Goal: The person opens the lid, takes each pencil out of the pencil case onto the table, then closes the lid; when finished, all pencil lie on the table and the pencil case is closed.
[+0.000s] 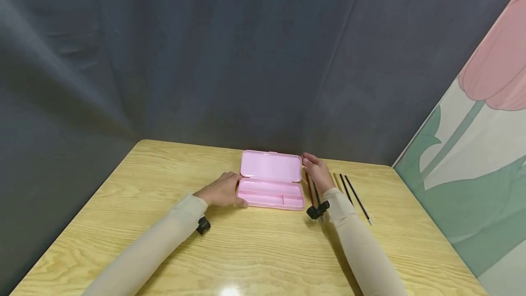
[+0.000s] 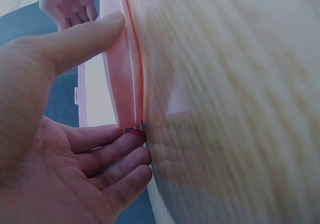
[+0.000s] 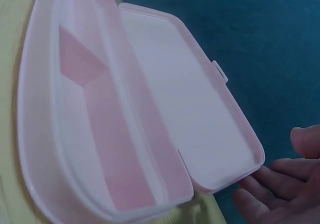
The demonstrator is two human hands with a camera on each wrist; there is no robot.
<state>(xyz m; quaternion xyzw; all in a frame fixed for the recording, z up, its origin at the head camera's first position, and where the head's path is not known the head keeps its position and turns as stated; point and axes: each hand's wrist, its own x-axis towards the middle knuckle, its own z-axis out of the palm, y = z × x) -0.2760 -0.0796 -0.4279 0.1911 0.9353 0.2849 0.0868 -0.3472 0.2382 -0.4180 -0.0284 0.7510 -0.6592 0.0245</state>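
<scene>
A pink pencil case (image 1: 263,186) lies unfolded on the table, its lid (image 1: 271,166) tipped back and its divided tray bare inside. My left hand (image 1: 223,191) holds the left end, thumb along the front wall (image 2: 117,84) and fingers around the far corner. My right hand (image 1: 318,170) is at the lid's right edge, palm turned toward it. In the right wrist view its loosely bent fingers (image 3: 265,194) reach the lid's corner, with the thumb apart from it. Several pencils (image 1: 359,200) lie to the right, some partly hidden under the right hand and wrist.
The wooden table (image 1: 255,250) ends at a dark curtain (image 1: 230,58) close behind the lid. A flower-printed cloth (image 1: 485,150) hangs along the right side. Each wrist carries a small black camera (image 1: 318,210).
</scene>
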